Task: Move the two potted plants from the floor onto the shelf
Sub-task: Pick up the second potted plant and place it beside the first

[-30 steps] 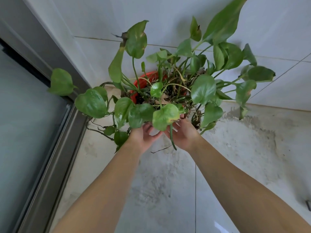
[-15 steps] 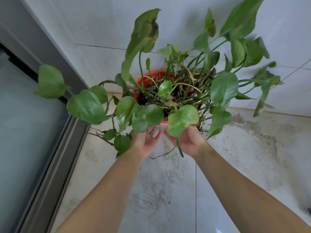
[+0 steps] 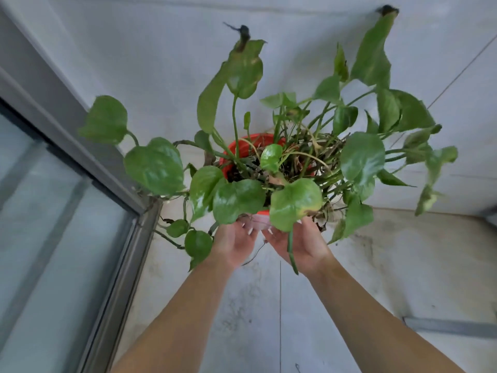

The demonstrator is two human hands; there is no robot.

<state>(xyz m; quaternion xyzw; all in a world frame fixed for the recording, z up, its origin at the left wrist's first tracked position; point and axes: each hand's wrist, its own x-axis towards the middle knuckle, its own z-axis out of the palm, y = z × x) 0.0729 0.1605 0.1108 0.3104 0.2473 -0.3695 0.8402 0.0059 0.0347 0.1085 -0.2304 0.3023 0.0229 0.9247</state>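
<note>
A leafy green pothos in a red pot (image 3: 251, 142) is held up in front of me, above the floor. Broad leaves (image 3: 236, 197) spill over the rim and hide most of the pot's wall. My left hand (image 3: 234, 244) cups the pot's near underside from the left. My right hand (image 3: 298, 244) cups it from the right, with a stem hanging over the palm. Both arms reach forward from the bottom of the view. Only this one plant is in sight; no shelf shows.
A white tiled wall (image 3: 150, 55) stands right behind the plant. A grey sliding-door frame and glass (image 3: 61, 200) run along the left. Stained pale floor tiles (image 3: 390, 265) lie below, with a grey strip (image 3: 451, 325) at the right.
Both hands have raised the pot higher off the floor and nearer to me. The leaves sway and blur at the right.
</note>
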